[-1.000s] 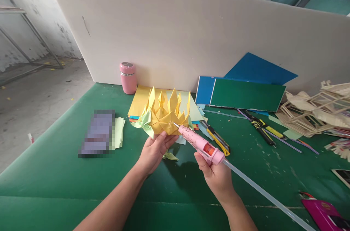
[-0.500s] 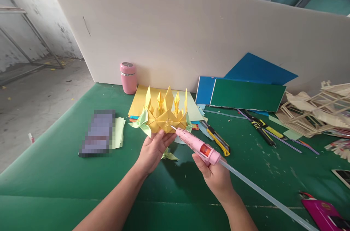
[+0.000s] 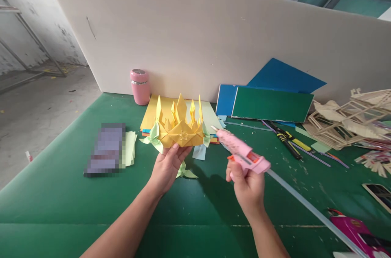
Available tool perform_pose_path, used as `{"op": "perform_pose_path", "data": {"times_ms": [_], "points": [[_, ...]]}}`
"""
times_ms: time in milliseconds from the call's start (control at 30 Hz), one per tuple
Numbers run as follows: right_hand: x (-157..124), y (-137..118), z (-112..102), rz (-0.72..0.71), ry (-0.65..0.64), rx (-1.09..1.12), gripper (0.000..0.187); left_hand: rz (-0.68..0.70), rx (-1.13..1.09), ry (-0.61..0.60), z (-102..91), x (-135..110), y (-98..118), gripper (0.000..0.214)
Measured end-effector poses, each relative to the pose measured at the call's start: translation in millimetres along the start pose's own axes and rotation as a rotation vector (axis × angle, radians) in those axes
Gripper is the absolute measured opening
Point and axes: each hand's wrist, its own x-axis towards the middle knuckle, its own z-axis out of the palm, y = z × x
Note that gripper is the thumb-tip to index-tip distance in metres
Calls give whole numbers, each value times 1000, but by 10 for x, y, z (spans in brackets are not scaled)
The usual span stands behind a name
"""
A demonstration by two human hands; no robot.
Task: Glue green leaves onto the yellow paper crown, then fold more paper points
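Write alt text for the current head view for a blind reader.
A person's left hand holds up folded yellow paper with green folded pieces at its ends, while the right hand grips a pink glue gun with a translucent stick. Behind, on a green table, stand a pink container and blue and green boards.

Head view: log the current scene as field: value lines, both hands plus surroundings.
left hand: holds yellow folded-paper piece by its lower edge
right hand: grips pink glue gun
nozzle: angled toward the piece, apart from its yellow paper
glue stick: long, translucent, sticking out of the gun's rear
piece ends: green folded paper on both
surface: green table
behind: pink canister, green board
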Motion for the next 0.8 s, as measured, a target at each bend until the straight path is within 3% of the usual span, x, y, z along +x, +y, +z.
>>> {"op": "perform_pose_path", "data": {"times_ms": [100,167,267,467,700,800], "points": [[103,35,-92,167,159,118,36,16,-2,21,-4,7,5,39],[175,86,-186,293,279,31,44,25,-9,37,-1,13,12,39],[257,178,-339,410,233,-265,57,28,-19,59,8,20,25,37],[296,289,-512,383,52,-587,68,38,-10,66,16,24,41,32],[260,394,-534,330,25,-656,65,39,5,71,-8,38,41,26],[270,358,-513,213,70,-746,60,46,-2,74,-5,39,46,26]]}}
